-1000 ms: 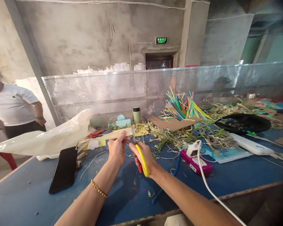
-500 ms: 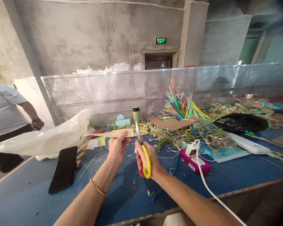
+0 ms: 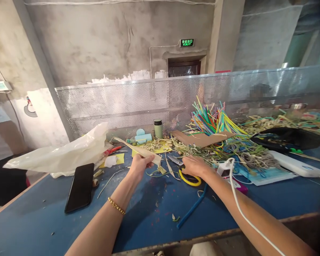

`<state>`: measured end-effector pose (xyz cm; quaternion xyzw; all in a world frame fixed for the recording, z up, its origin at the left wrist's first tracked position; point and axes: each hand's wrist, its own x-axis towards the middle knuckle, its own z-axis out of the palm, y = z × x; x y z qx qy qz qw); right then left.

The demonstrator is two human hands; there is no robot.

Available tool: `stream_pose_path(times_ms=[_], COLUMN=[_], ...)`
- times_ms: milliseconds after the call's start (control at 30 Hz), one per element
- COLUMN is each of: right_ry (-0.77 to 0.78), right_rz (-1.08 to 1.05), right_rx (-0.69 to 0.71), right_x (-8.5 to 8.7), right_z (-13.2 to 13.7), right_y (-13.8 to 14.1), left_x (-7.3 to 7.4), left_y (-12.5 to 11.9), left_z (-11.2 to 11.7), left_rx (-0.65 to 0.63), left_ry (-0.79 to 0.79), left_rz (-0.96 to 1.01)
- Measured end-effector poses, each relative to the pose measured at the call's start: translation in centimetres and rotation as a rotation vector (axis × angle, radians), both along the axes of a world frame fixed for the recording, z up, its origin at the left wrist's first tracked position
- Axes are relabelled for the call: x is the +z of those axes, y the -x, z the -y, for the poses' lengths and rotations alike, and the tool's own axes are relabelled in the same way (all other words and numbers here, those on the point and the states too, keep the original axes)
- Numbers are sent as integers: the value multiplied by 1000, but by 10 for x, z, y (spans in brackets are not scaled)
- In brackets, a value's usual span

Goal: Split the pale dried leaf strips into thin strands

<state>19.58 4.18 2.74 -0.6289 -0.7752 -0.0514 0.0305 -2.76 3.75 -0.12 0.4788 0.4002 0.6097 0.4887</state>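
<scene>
My left hand (image 3: 142, 164) pinches a long pale strip (image 3: 134, 146), perhaps dried husk or leaf, which points up and left from the fingers. Its wider end shows to the right of the fingertips. To the right, my right hand (image 3: 196, 166) is closed on scissors with yellow handles (image 3: 190, 180), low over the blue table (image 3: 154, 220). Their metal blades point left, apart from the strip. A narrow pale scrap (image 3: 172, 168) lies between my hands, left of the blades.
Left of my arms lie a black phone (image 3: 79, 188) and a white plastic bag (image 3: 61, 153). A green bottle (image 3: 158, 128), cardboard (image 3: 202, 139) and colourful stems (image 3: 212, 119) stand behind. At right are a white cable (image 3: 236, 199) and a black bag (image 3: 290, 138). A person (image 3: 1, 149) stands far left.
My right hand has moved right and down with the scissors, whose blades have swung from upward to leftward. The strip in my left hand now tilts up to the left. The view has shifted slightly.
</scene>
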Motion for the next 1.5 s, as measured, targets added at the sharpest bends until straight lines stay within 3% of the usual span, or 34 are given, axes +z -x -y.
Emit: stream_pose_path(times_ms=[100,200,267,400,567,900,1133,1300,1500], right_ry=[-100,-222,-240,-239,-47,-85,-180,-223,-244], right_rz=[-45,-367,-562,-912,-1262,-1349,-1532,-1776,-1696], right_rx=[94,415,519,482,457,421,221,273,310], right_x=[21,32,28,4,-13,-18,-5,4,6], right_z=[10,9,1,-24,-35,-37,-46,-45,-41], right_y=[12,37,55,70,59,53,41,30,27], left_x=[-1,0,0,-3,-5,-1,1,1,3], left_y=[-4,-10,-13,-13,-8,-6,-11,-13,-7], left_z=[5,12,15,14,6,7,16,18,13], left_rx=[-68,-172,-238,-290,-183,-64,154,270,266], left_ry=[0,-47,-85,-93,-81,-155,-282,-239,-238], left_rz=[-133,-241,-303,-342,-325,-423,-918,-1034,-1043])
